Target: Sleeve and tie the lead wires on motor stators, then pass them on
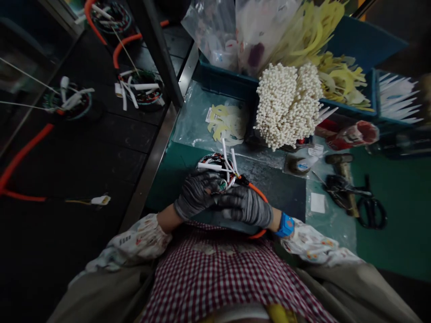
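Note:
A motor stator with a ring of coloured windings sits before me at the bench's near edge. White insulating sleeves stick out of it over its wires, and an orange cable leaves it on the right. My left hand, in a grey striped glove, is closed on the stator's near left side, thumb and fingertips by a small green and white spot. My right hand, gloved alike, curls round the near right side beneath the wires and cable end. The palms and the stator's underside are hidden.
Behind stands a bundle of white-tipped sticks beside a blue bin of bags and yellow strips. A hammer and black-handled scissors lie on the right. More stators with orange cables rest on the dark conveyor to the left, past a metal post.

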`<state>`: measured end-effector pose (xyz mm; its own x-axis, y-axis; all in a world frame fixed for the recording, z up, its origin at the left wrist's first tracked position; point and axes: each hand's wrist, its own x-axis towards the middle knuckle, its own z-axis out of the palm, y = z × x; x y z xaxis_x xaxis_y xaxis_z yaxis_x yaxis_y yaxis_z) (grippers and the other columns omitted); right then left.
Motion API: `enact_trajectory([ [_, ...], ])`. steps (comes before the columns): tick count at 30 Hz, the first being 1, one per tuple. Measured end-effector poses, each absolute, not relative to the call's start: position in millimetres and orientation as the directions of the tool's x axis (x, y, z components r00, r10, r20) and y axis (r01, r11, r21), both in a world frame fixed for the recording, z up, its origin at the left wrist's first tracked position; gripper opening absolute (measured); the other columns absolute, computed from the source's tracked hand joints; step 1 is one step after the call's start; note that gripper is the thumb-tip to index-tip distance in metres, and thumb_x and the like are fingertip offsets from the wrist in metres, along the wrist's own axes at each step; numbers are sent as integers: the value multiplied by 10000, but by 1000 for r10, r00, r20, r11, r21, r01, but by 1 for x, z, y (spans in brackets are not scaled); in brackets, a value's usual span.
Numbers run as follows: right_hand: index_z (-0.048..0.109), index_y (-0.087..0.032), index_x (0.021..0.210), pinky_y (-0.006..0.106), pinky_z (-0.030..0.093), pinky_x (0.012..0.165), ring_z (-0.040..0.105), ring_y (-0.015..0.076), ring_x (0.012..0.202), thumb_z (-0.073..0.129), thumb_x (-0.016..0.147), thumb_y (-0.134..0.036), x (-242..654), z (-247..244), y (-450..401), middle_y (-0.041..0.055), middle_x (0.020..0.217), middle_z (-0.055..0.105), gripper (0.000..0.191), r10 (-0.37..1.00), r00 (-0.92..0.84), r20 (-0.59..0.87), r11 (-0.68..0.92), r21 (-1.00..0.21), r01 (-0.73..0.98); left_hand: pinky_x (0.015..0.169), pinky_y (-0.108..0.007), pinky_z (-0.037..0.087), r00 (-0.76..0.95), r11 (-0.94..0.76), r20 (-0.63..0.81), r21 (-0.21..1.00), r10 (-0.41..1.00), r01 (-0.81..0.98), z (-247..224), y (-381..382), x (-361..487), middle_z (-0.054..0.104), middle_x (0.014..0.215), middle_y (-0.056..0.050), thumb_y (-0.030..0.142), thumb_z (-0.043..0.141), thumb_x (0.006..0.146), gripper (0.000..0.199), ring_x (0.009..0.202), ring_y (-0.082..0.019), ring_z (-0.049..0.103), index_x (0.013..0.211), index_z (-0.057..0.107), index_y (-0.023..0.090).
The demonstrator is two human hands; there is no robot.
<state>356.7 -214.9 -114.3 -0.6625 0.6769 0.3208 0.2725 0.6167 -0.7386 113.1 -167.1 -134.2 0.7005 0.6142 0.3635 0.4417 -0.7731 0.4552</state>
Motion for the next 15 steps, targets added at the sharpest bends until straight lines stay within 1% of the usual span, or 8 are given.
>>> enact_trajectory([
  [3,755,-260,1220,364,647,973,758,194,1076,522,1156,-327,358,-116,-214,72,1133,810,250,577,-690,436,738,-640,213,1098,-470,603,684,-776,391,451,616,441,-136,-167,113,853,1219,-64,470,661,1073,289,1149,-255,804,1202,788,245],
  [4,763,-260,1211,365,647,955,756,199,1071,532,1149,-318,361,-119,-212,77,1122,809,246,576,-683,449,758,-606,242,1093,-466,605,683,-778,395,448,615,441,-136,-166,113,853,1216,-63,478,658,1076,292,1143,-253,805,1193,789,245],
  [6,781,-268,1205,378,644,919,754,215,1055,567,1131,-297,367,-125,-208,84,1115,812,229,599,-673,433,776,-521,355,1096,-461,605,685,-781,397,444,610,438,-136,-166,113,854,1210,-61,484,654,1076,298,1146,-250,804,1186,790,243],
  [8,800,-282,1168,377,638,878,757,216,1008,584,1125,-286,372,-129,-204,74,1086,822,220,638,-671,378,757,-468,456,1116,-468,597,693,-785,395,448,603,428,-136,-165,113,853,1206,-68,473,668,1061,301,1153,-255,800,1200,791,236],
  [9,805,-283,1144,370,638,859,759,211,976,583,1129,-296,373,-129,-204,68,1064,826,222,657,-669,348,738,-480,474,1128,-475,592,694,-783,391,451,605,428,-136,-165,113,853,1203,-71,466,683,1047,303,1156,-260,798,1206,792,232],
  [10,805,-280,1129,363,640,843,762,208,947,578,1135,-319,373,-128,-204,66,1046,829,230,674,-663,327,714,-522,468,1139,-481,587,695,-781,385,453,607,430,-136,-165,113,853,1201,-73,455,697,1033,297,1158,-263,798,1200,795,230],
  [13,793,-282,1161,357,660,876,782,210,952,573,1137,-411,364,-118,-207,55,1077,841,256,734,-640,227,556,-742,374,1170,-473,573,703,-768,349,456,620,451,-136,-164,114,853,1199,-58,401,701,1020,225,1173,-255,794,1132,808,238],
  [15,787,-295,1173,348,665,907,790,210,974,589,1123,-413,352,-110,-202,29,1080,842,236,759,-636,140,432,-839,331,1148,-462,589,698,-768,356,449,622,456,-138,-164,115,857,1174,-53,374,682,1023,210,1150,-249,798,1123,809,240],
])
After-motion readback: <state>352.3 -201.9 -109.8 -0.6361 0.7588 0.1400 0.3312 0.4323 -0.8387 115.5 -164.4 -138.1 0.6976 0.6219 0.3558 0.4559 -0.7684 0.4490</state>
